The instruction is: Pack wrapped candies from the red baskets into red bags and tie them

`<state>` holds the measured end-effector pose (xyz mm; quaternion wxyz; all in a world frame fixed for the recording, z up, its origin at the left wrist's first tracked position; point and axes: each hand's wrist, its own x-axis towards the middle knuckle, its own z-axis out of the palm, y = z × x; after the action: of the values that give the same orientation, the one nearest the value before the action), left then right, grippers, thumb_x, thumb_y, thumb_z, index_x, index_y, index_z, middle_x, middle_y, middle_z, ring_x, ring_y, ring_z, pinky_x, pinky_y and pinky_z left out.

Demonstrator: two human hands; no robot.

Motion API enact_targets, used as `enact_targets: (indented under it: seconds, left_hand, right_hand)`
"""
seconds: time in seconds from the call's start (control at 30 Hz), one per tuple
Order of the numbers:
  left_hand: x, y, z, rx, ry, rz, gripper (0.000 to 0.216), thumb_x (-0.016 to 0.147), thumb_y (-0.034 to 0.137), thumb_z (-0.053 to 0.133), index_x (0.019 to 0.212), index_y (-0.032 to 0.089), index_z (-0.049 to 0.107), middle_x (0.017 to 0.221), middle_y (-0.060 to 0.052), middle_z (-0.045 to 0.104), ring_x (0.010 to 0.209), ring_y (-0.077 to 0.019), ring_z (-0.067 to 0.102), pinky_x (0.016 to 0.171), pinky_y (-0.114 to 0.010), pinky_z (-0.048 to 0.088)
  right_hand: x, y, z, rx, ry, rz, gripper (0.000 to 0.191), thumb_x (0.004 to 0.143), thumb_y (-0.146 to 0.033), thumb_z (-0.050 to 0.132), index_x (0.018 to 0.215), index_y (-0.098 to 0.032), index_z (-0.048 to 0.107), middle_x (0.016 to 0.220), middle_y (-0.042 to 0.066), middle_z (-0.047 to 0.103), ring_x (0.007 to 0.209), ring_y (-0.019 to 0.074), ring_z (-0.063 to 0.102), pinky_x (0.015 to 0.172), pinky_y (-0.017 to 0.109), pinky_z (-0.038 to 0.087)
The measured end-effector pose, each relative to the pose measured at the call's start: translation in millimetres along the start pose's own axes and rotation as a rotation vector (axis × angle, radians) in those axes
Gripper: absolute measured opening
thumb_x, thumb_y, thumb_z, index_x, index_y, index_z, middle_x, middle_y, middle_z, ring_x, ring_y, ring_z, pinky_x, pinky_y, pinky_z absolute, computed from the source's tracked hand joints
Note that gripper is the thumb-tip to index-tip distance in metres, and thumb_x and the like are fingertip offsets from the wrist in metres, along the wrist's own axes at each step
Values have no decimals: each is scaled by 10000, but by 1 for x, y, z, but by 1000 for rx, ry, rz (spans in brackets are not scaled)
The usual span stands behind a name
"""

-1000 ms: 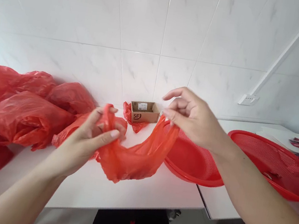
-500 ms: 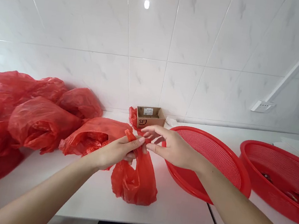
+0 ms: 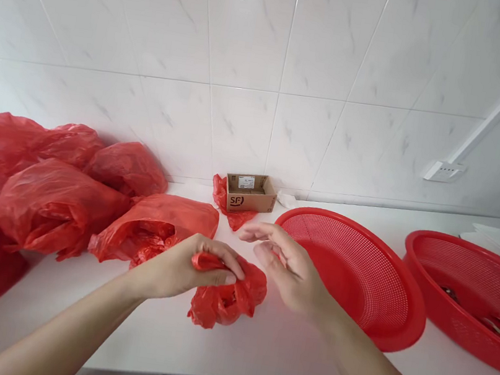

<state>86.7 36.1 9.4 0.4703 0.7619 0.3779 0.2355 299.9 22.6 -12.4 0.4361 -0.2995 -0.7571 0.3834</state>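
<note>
Red thin-film carrier bag [image 3: 225,309]: hung in a loop 0.5 s ago, now crumpled into 1 wad toward the worktop's [image 3: 152,342] front edge; contact unclear. Left hand [image 3: 193,267] pinches it; right hand [image 3: 291,272] grips nothing, loosely curled just beside. Bundling looks well along.

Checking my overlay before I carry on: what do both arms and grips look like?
The left grip and right grip are bare human hands; no gloves, rings or watches show. The left forearm and right forearm taper to the wrists, with no sleeves, bracelets or cables visible.
</note>
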Motion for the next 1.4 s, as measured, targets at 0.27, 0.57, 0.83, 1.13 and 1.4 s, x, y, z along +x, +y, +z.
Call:
enact_targets:
  seconds: [0.27,0.57,0.83,1.13,1.4]
  left_hand:
    - [5,-28,27,519,438,341,278,767,16,433,811,201,635,780,-24,660,651,-130,582,557,-222,433]
    - [-23,-81,23,471,533,271,326,912,252,522,1189,292,690,1049,-62,739,962,-221,681,836,-305,534]
    - [-104,-126,48,188,909,-146,253,817,494,629,773,285,763,916,-43,728,891,-239,666,833,-256,494]
    - [-70,-100,82,257,527,-112,383,951,381,455,1307,392,597,1455,-34,502,1320,-258,477,1045,-386,445]
    - [-31,-148,101,545,313,153,407,848,143,538,1230,244,634,1007,-57,720,972,-230,649,992,-466,491]
  right_hand:
    - [6,36,15,115,-147,316,358,993,-373,416,1338,-315,494,692,-52,517,628,109,497,631,261,453]
    - [-36,26,6,-292,-34,214,374,992,-412,389,711,-206,524,648,-11,510,602,126,466,562,259,357]
    - [-101,39,-28,-273,-61,506,375,973,-446,414,710,-223,560,676,5,610,610,146,570,568,252,457]
    - [-98,76,54,-186,329,441,287,945,-435,485,1141,-253,590,1099,76,692,973,224,679,835,343,575]
    - [-127,127,90,-504,331,84,626,892,-76,467,1467,-282,333,1385,88,554,1259,217,548,994,393,533]
